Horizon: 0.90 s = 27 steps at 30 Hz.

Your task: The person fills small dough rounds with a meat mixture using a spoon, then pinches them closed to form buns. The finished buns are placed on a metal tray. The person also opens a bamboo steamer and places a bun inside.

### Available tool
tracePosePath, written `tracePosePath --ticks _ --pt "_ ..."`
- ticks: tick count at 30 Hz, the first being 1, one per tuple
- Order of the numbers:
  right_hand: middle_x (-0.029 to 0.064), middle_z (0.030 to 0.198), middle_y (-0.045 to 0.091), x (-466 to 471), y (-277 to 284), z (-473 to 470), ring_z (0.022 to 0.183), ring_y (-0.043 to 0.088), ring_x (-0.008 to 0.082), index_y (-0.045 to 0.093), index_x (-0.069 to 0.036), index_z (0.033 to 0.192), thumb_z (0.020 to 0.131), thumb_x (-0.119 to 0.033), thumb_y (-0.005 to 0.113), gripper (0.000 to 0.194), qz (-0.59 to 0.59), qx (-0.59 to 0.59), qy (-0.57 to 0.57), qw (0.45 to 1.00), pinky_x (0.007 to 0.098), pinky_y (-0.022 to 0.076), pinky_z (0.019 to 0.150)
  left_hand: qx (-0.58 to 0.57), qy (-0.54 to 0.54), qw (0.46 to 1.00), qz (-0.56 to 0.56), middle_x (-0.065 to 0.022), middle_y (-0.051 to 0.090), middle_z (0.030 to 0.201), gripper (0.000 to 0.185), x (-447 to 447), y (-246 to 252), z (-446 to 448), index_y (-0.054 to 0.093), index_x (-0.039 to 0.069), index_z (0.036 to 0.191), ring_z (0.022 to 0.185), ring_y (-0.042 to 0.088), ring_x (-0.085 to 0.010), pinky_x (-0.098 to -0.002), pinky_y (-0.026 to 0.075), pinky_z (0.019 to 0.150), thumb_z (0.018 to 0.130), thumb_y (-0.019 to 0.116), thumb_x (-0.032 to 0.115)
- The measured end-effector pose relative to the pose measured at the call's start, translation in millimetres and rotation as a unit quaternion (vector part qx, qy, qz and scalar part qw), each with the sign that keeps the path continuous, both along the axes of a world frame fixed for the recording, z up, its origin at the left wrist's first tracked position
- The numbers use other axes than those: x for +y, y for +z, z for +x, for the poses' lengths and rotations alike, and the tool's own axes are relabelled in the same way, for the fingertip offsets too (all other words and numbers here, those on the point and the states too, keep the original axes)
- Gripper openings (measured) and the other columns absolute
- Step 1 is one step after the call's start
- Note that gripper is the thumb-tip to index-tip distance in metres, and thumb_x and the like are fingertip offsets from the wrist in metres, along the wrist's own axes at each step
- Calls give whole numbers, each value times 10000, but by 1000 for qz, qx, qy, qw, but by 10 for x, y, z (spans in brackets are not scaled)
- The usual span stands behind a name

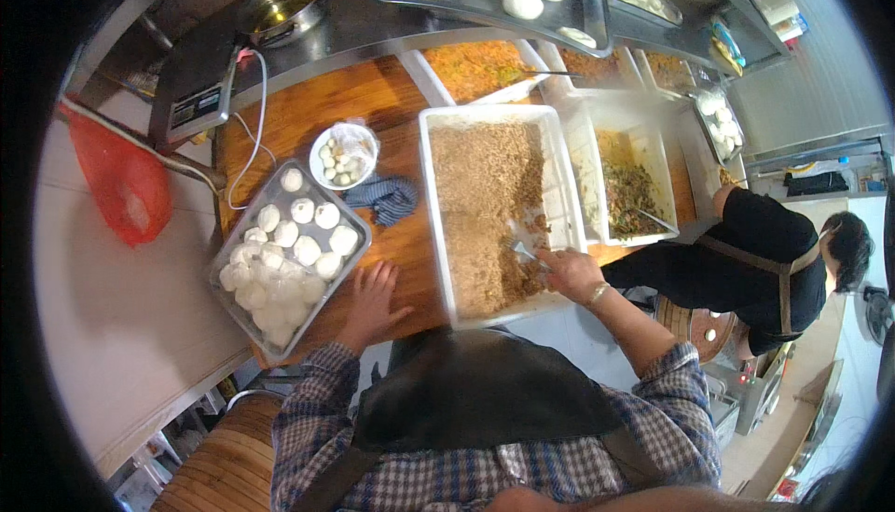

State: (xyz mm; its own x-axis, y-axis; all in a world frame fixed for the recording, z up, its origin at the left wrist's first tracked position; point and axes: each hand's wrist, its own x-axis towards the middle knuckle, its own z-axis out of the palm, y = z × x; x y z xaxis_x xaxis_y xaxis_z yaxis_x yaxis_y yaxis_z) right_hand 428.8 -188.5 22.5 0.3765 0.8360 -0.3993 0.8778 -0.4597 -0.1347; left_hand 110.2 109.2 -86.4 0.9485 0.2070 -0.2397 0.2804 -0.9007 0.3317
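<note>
My right hand (573,275) grips a small metal utensil (521,250), its flat end in the brown crumbly filling of a white plastic tub (575,204). The brown filling (482,197) covers most of the tub; along its right side some of the bottom shows. My left hand (374,299) rests on the wooden tabletop (414,274) with fingers spread, holding nothing. Close by on its left lies a tray (227,295) of white dough pieces (305,250), the lower ones partly under clear plastic.
A white bowl (314,171) of small pale balls and a striped cloth (384,198) lie beyond my left hand. Other filling tubs (671,194) stand right and behind. A bun tray (447,7) sits on the rear shelf. A co-worker (762,260) stands at the right.
</note>
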Motion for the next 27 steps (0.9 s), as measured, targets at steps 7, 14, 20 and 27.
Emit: tracePosePath --ticks 7,14,20,27 --pt "171 784 700 13 -25 50 742 692 363 392 -153 1472 909 -191 544 584 -37 115 -20 993 490 526 639 -1 37 999 21 -133 359 1553 811 -97 80 -32 398 65 1495 1459 296 -297 -531 222 1182 878 663 520" --pt "230 1102 671 -60 -350 84 998 660 346 439 -94 1457 953 -152 485 509 -3 181 126 975 440 529 832 143 86 985 30 -114 597 1196 486 64 359 -130 613 52 1132 1152 546 -321 -462 460 953 781 784 342" --pt "209 1178 668 -127 53 484 1047 637 361 552 -67 1382 1006 -233 475 418 -105 373 143 910 437 496 900 29 132 987 -90 -130 627 1060 243 88 85 -355 637 59 979 989 614 -302 -436 507 832 814 709 223" --pt "196 1287 631 148 -83 543 1163 601 371 505 -77 1435 984 -240 507 479 -132 263 200 935 429 470 986 -241 386 537 -710 -129 613 1273 387 -350 646 -109 517 69 1308 1115 625 -235 -392 536 928 930 594 103"
